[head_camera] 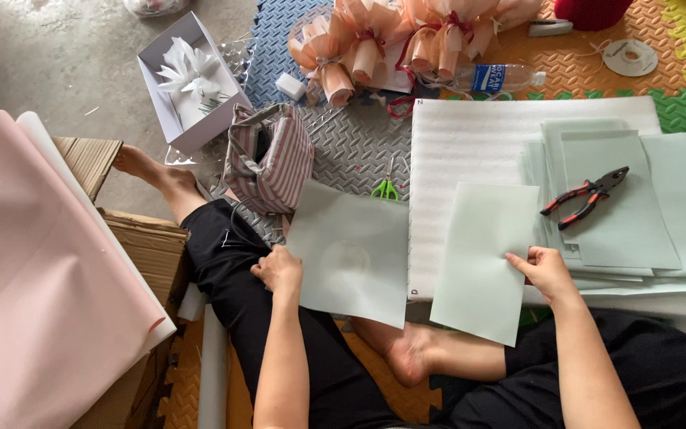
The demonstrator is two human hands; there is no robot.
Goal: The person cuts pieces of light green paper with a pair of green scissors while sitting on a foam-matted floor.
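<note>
My left hand (278,270) pinches one pale green sheet (351,253) over my lap; my right hand (548,272) grips a second sheet (482,260). Beyond, the stack (660,214) under the pliers (585,196) waits, and finished peach bouquets (391,40) lie farthest.
</note>
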